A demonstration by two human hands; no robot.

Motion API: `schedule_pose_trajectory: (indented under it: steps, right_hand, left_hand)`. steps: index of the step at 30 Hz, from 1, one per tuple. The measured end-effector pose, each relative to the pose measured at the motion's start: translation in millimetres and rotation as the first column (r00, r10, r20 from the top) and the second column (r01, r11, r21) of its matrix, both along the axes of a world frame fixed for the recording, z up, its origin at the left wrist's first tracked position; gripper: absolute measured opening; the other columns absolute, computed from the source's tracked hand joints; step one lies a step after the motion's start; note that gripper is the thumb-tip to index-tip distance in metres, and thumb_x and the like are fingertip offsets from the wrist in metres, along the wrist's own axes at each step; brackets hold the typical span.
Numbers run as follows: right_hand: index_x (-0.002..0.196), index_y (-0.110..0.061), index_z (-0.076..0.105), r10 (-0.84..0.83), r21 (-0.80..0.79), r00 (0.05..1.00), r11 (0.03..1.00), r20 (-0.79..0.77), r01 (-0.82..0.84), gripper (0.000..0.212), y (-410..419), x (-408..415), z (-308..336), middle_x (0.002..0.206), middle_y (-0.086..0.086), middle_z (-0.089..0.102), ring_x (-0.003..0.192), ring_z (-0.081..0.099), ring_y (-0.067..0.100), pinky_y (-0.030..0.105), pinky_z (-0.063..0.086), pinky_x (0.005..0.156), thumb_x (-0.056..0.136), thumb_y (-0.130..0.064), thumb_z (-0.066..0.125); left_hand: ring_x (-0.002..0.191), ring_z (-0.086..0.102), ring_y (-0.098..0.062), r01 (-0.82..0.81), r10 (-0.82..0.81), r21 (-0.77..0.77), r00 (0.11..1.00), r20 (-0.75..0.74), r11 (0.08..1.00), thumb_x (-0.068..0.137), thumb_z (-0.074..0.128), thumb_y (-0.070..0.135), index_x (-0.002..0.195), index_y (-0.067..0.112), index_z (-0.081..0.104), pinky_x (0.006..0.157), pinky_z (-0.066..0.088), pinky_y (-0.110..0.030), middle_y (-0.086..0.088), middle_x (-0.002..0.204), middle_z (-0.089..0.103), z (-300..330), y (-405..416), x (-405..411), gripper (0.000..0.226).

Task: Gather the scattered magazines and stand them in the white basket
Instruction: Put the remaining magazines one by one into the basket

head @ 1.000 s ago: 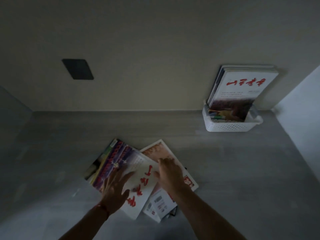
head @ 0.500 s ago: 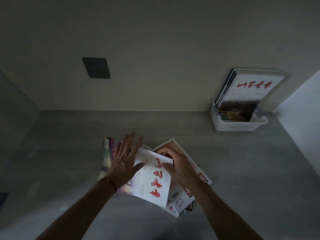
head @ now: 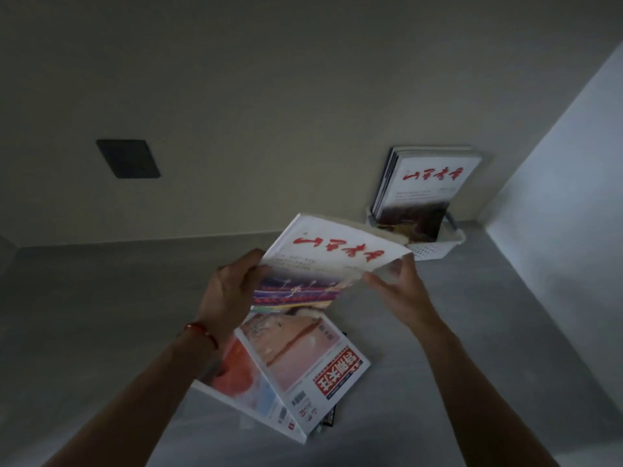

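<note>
A white magazine with red script (head: 332, 256) is lifted off the grey table, tilted, held by both hands. My left hand (head: 229, 293) grips its left edge; my right hand (head: 401, 291) holds its lower right corner. Below it, a few magazines (head: 296, 369) lie overlapped on the table, the top one with a pink picture and a red title block. The white basket (head: 435, 249) stands at the back right against the wall, with several magazines (head: 426, 188) upright in it.
The grey table (head: 101, 315) runs to a beige back wall bearing a dark socket plate (head: 128, 159). A pale side panel (head: 566, 214) closes off the right, just beside the basket.
The top white magazine, pressed flat under both hands a second ago, has been picked up and raised toward the basket. The magazines under it are now uncovered.
</note>
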State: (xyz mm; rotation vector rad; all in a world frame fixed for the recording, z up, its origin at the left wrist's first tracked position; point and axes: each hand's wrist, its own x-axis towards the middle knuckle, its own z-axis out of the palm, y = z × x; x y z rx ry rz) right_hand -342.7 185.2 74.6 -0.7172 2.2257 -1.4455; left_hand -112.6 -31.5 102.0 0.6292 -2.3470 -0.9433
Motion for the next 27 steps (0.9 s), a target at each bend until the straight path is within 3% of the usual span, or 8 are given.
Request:
schedule_pose_trajectory:
  steps: [4,7,9,12,15,20,23,27]
  right_hand:
    - [0.134,-0.037,0.05,0.087,-0.078,0.995,0.993,0.047,-0.083,0.058,24.8,-33.9,-3.0,0.127,-0.016,0.067,0.116,0.065,0.007,0.048,0.055,0.098,0.082,-0.047,0.073]
    - [0.123,-0.031,0.062,0.021,-0.078,0.996,0.997,-0.091,-0.029,0.032,49.0,-67.0,9.6,0.115,-0.022,0.072,0.103,0.071,0.004,0.037,0.062,0.082,0.092,-0.038,0.064]
    - [0.117,-0.026,0.068,-0.022,-0.023,0.965,1.0,-0.262,0.017,0.026,64.5,-92.3,23.9,0.103,-0.026,0.073,0.091,0.072,-0.001,0.022,0.06,0.072,0.092,-0.032,0.066]
    - [0.108,-0.014,0.074,-0.074,0.037,0.876,0.994,-0.476,0.104,0.021,80.4,-137.0,46.0,0.099,-0.003,0.077,0.078,0.07,0.006,0.029,0.059,0.069,0.089,-0.024,0.072]
    - [0.106,-0.009,0.075,-0.141,-0.003,0.821,0.986,-0.553,0.168,0.023,83.6,-186.0,67.9,0.099,0.006,0.077,0.08,0.069,0.014,0.024,0.052,0.073,0.09,-0.025,0.071]
    - [0.113,-0.011,0.073,-0.152,-0.022,0.816,0.985,-0.557,0.169,0.028,70.1,-257.0,86.0,0.107,0.005,0.077,0.084,0.068,0.009,0.007,0.043,0.069,0.092,-0.027,0.067]
    - [0.116,-0.009,0.072,-0.131,0.009,0.828,0.987,-0.546,0.162,0.03,61.9,-287.9,76.8,0.113,0.008,0.075,0.096,0.072,0.02,0.012,0.045,0.071,0.095,-0.027,0.062]
    - [0.113,-0.005,0.071,-0.091,0.054,0.853,0.989,-0.514,0.138,0.028,55.2,-314.0,49.5,0.11,0.013,0.075,0.097,0.072,0.027,0.032,0.057,0.081,0.097,-0.025,0.06]
  left_hand:
    - [0.065,0.048,-0.007,0.04,-0.035,0.118,0.998,-0.048,0.992,0.095,0.052,0.025,0.091,0.014,0.061,0.06,0.045,-0.028,-0.007,0.076,0.065,-0.4,24.1,-55.7,0.015]
    - [0.074,0.062,-0.013,0.052,-0.045,0.249,0.998,-0.036,0.967,0.097,0.054,0.021,0.097,0.016,0.064,0.067,0.052,-0.031,-0.007,0.089,0.072,-1.2,39.3,-97.6,0.011]
    - [0.067,0.056,-0.009,0.032,-0.033,0.238,0.999,0.0,0.971,0.096,0.054,0.024,0.095,0.018,0.063,0.06,0.047,-0.029,-0.005,0.082,0.07,-1.0,49.0,-126.1,0.011]
    - [0.063,0.05,-0.006,0.008,-0.01,0.179,1.0,0.013,0.984,0.093,0.06,0.02,0.087,0.017,0.066,0.057,0.039,-0.018,-0.001,0.073,0.063,8.1,63.8,-170.7,0.009]
    - [0.067,0.057,-0.012,-0.045,0.041,0.048,0.996,0.078,0.998,0.089,0.064,0.023,0.086,0.015,0.073,0.054,0.036,-0.003,0.0,0.077,0.066,23.3,72.6,-216.4,0.012]
    - [0.065,0.064,-0.014,-0.155,0.13,0.225,0.984,0.123,0.962,0.088,0.059,0.03,0.08,0.017,0.071,0.047,0.039,-0.007,-0.002,0.07,0.069,36.6,78.9,-289.8,0.02]
    - [0.084,0.073,-0.022,-0.207,0.168,0.445,0.978,0.128,0.871,0.086,0.062,0.033,0.096,0.018,0.077,0.073,0.06,-0.024,-0.005,0.086,0.077,31.1,77.7,-324.6,0.023]
    - [0.098,0.072,-0.03,-0.272,0.226,0.613,0.962,0.153,0.742,0.08,0.067,0.032,0.105,0.019,0.076,0.093,0.058,-0.042,-0.011,0.102,0.077,9.4,70.3,-356.5,0.029]
